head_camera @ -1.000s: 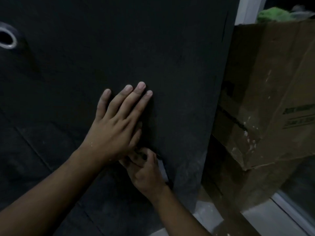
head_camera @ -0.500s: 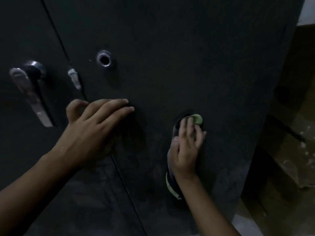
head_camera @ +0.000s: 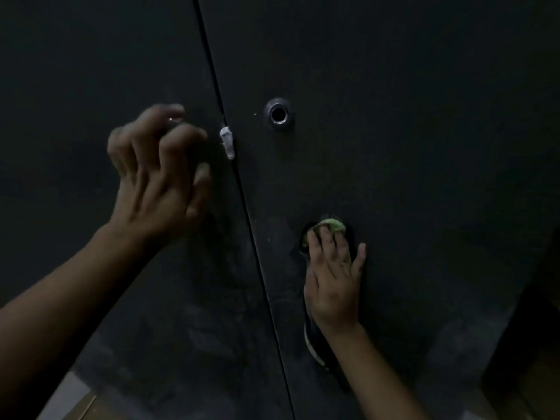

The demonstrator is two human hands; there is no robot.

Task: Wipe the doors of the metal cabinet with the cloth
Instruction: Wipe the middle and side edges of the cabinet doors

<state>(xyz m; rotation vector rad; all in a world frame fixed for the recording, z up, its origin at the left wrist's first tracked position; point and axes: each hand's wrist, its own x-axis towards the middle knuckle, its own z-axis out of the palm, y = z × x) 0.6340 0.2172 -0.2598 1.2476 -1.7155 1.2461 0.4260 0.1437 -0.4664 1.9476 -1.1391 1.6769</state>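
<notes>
Head view. The fingers (head_camera: pixel 325 241) of the right hand (head_camera: pixel 333 280) lie straight and slightly spread. I read them as pressing flat, with nothing curled in them. Under their tips is the cloth (head_camera: pixel 333 228), of which a green fold shows just above the fingertips. A darker part with a pale edge hangs below the wrist. The palm holds the cloth flat against the right door (head_camera: pixel 409 177) of the cabinet, in its lower half and near the seam (head_camera: pixel 242 189) between the two doors.

The left hand (head_camera: pixel 154 189) is raised in front of the left door (head_camera: pixel 75 86), just beside the seam. Its fingers (head_camera: pixel 178 140) are bent and spread like a claw, and they are blurred. I cannot tell from here whether they hold anything or touch the door.

Both doors are dark and matt, with grey smears across their lower parts. A pale tab (head_camera: pixel 228 143) sits on the seam at the height of the left fingertips. To its right, on the right door, is a round metal ring (head_camera: pixel 278 114) with a dark hole at its centre, well above the cloth. Both forearms enter from the lower edge. A strip of lighter floor (head_camera: pixel 66 398) shows at the lower left corner.
</notes>
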